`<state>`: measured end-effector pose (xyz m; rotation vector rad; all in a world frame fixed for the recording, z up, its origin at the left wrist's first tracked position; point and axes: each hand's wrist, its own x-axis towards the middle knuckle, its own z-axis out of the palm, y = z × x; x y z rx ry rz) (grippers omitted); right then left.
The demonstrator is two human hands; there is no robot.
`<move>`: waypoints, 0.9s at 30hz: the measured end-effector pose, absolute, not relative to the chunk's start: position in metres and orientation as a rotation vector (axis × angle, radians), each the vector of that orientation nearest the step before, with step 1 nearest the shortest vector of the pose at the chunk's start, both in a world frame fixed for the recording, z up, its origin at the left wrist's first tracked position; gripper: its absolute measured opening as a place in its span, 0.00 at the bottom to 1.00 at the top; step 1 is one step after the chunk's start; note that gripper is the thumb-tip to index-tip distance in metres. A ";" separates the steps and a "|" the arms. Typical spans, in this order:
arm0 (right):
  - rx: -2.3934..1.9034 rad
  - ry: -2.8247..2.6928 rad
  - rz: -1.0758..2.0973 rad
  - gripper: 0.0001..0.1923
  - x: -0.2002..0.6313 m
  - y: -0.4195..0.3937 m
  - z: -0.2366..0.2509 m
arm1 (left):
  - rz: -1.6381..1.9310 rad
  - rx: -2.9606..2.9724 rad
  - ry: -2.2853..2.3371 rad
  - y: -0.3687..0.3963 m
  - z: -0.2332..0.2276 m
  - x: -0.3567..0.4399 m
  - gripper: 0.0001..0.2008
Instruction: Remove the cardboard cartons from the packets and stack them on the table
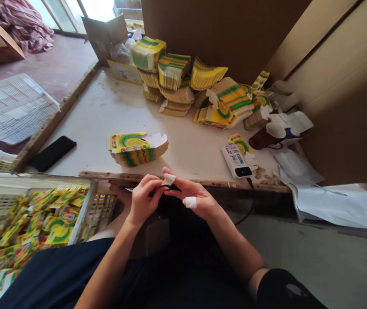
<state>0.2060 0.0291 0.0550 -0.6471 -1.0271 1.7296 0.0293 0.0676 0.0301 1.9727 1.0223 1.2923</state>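
I am seeing both hands meeting just below the near edge of the tabletop. The left hand is pinching the end of a strip of white tape at the tip of a right finger, its grip closed on that tape, presumably so the wrap sits tight. The right hand is lying with fingers stretched out, holding nothing that I can make out; a second white tape band is already circling another of its fingers. So I am counting two taped fingers.

One short stack of flat yellow-and-green printed cartons is sitting near the tabletop's front edge, within easy reach. More bundles of the same cartons are crowding the far edge; I cannot count them exactly. One black phone is lying at the left edge, one white power bank at the front right, one dark red cup beside it. A white slatted crate of folded boxes is standing to my left.
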 end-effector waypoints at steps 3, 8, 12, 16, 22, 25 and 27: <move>-0.757 -1.239 1.587 0.30 0.208 0.028 0.050 | 1.212 1.482 0.950 0.062 0.035 0.032 0.14; -0.829 -1.455 1.429 0.34 0.205 0.024 0.040 | 1.013 1.070 0.946 0.055 0.045 0.038 0.20; -0.937 -1.631 1.257 0.39 0.201 0.024 0.039 | 1.006 0.914 1.018 0.054 0.054 0.044 0.18; -1.154 -1.793 0.925 0.40 0.197 0.027 0.038 | 1.024 0.836 1.004 0.053 0.062 0.043 0.18; -1.207 -1.756 0.884 0.37 0.200 0.028 0.038 | 1.019 0.877 1.005 0.053 0.059 0.041 0.15; -1.050 -1.587 1.181 0.37 0.202 0.025 0.041 | 1.016 0.940 0.998 0.054 0.055 0.040 0.15; -0.913 -1.437 1.374 0.37 0.201 0.023 0.042 | 1.018 0.979 0.993 0.055 0.053 0.040 0.15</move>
